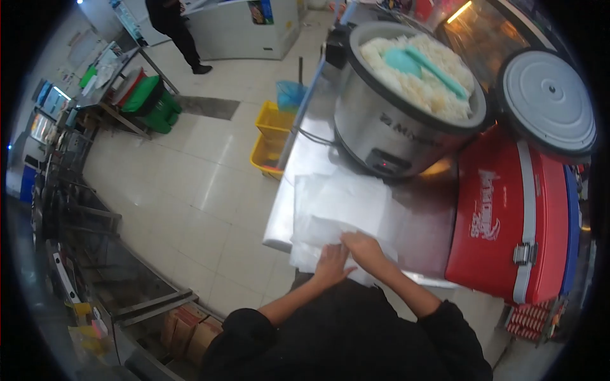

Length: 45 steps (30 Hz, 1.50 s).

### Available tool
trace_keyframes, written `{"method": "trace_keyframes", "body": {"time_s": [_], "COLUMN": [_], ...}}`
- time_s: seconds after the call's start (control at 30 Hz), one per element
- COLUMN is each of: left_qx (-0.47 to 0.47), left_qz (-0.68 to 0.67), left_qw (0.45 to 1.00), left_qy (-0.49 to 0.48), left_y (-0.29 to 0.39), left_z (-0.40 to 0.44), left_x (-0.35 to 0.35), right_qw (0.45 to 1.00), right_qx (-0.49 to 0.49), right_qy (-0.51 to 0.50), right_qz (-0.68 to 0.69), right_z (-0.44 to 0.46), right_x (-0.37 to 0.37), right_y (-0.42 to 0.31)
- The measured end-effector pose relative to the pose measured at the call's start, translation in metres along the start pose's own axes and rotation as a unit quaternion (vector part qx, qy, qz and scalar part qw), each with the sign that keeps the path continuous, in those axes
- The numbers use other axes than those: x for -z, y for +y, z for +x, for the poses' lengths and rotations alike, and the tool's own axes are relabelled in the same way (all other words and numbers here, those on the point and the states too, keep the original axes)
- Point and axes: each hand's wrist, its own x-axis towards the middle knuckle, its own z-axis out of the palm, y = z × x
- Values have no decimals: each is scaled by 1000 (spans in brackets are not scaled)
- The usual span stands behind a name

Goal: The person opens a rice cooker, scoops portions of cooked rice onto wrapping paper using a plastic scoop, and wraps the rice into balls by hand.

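A stack of thin white sheets (343,197), plastic or paper, lies on the metal counter in front of me. One white sheet (321,230) is lifted and creased at the near end of the stack. My right hand (365,251) is closed, pinching this sheet's edge. Close beside it, my left hand (332,267) has its fingers bent against the same sheet, thumb pointing right. Beyond the stack stands a large silver rice cooker (387,124), uncovered and full of white rice (438,95). A turquoise rice paddle (429,66) rests on the rice.
The cooker's round lid (548,101) leans above a red cooler box (492,216) on the right. Yellow bins (267,152) stand beyond the counter's left edge (279,225). A green bin (152,108) and a person in dark clothes (178,32) are farther off.
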Motion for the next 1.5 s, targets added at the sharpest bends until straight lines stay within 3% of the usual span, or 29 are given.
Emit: {"method": "trace_keyframes", "body": {"time_s": [0.17, 0.23, 0.27, 0.33, 0.4, 0.47, 0.53, 0.57, 0.6, 0.67, 0.73, 0.8, 0.87, 1.0, 1.07, 1.13, 1.17, 1.23, 1.33, 1.4, 1.47, 1.5], "left_qx": [-31, -47, -47, -100, -45, -7, -64, -108, -109, -41, -35, 48, 51, 3, -22, -202, -202, -206, -142, -116, 7, 7], "left_qz": [-15, -42, -34, -78, -135, -139, -158, -89, -90, -79, -159, -54, -46, -11, -21, -26, -29, -184, -291, -284, -305, -302], "left_qw": [997, 998, 998, 992, 981, 978, 981, 980, 980, 995, 986, 997, 997, 1000, 999, 979, 979, 961, 945, 949, 946, 947], "left_qy": [63, 31, 39, 24, 133, 152, -97, 141, 138, 53, 26, -7, 43, 9, -11, 9, 5, -8, -42, -73, -110, -109], "left_y": [-10, -15, -22, -42, -54, -59, -48, -45, -43, -43, -52, -51, -52, -58, -81, -109, -112, -115, -114, -110, -102, -97], "left_z": [-6, -7, -8, -17, -30, -33, -19, -17, -15, -3, -2, -10, -7, 7, 19, 30, 37, 49, 61, 62, 64, 64], "left_x": [-3, 5, 6, 6, 4, 8, 55, 37, 36, 38, 29, 25, 19, 32, 30, 21, 23, 29, 40, 48, 50, 49], "right_qw": [997, 994, 990, 989, 993, 995, 992, 988, 982, 977, 961, 945, 946, 937, 959, 970, 978, 974, 955, 926, 909, 892], "right_qx": [29, 52, 43, 11, -48, -85, -125, -150, -175, -180, -193, -247, -266, -308, -257, -219, -173, -198, -270, -335, -380, -422], "right_qy": [-54, -13, -58, -34, -22, 1, 17, 12, 4, 39, 100, 132, 166, 167, 117, 93, 72, 59, 34, 77, 78, 79], "right_qz": [-44, -94, -123, -141, -109, -48, 21, 44, 67, 112, 169, 171, 79, 18, 27, 59, 92, 93, 117, 154, 149, 142], "right_z": [0, -2, -4, -10, -17, -24, -27, -28, -32, -39, -57, -76, -70, -54, -54, -61, -64, -58, -48, -44, -38, -34], "right_x": [5, -4, -5, -19, -26, -32, -42, -50, -55, -59, -63, -74, -64, -48, -48, -50, -49, -43, -32, -34, -35, -33], "right_y": [-6, -7, -11, -16, -30, -45, -49, -48, -48, -44, -37, -28, -31, -28, -15, 16, 26, 29, 26, 25, 21, 19]}}
